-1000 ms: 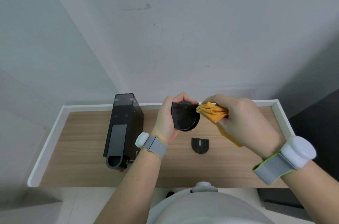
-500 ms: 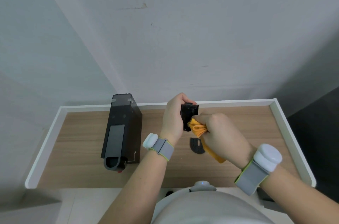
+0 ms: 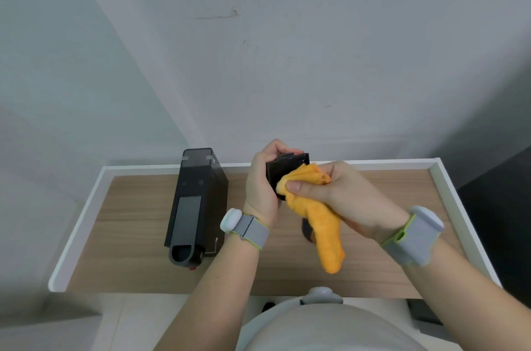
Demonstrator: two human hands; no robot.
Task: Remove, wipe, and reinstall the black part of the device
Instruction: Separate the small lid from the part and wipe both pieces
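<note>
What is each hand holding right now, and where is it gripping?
The left hand grips the black part by its left side. The right hand pinches the orange cloth at its bunched upper end.

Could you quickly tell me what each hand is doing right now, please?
Left hand: closed, holding the black part.
Right hand: closed, holding the orange cloth against that part.

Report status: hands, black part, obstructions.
Left hand grips black part. Right hand presses orange cloth on it. Device stands clear, left.
</note>
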